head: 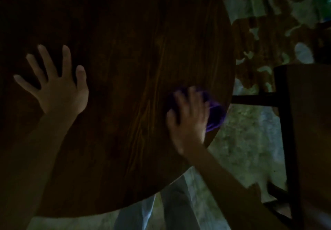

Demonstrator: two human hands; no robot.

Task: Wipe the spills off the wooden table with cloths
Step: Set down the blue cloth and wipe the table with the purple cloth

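Dark wood fills most of the frame: the round wooden table (125, 68), its grain running in long streaks from the top of the picture toward the lower middle, dim in the poor light. At the left of the frame my left hand (55, 86) lies flat on the tabletop, palm down, fingers spread wide and empty, the forearm reaching in from the lower left corner. Right of centre my right hand (188, 115) presses down on a purple cloth (215, 111), fingers splayed loosely over it; the hand is blurred, so I cannot tell how tightly I grip. That cloth sits on the table close to its right edge, bunched under my palm and showing mostly on the hand's right side. I cannot make out any spill on the wood in this light. Below the table's lower rim, pale trousers (143, 212) show. Farther right lies a mottled floor (241, 149), and at the right edge stands a dark wooden chair (308, 122).
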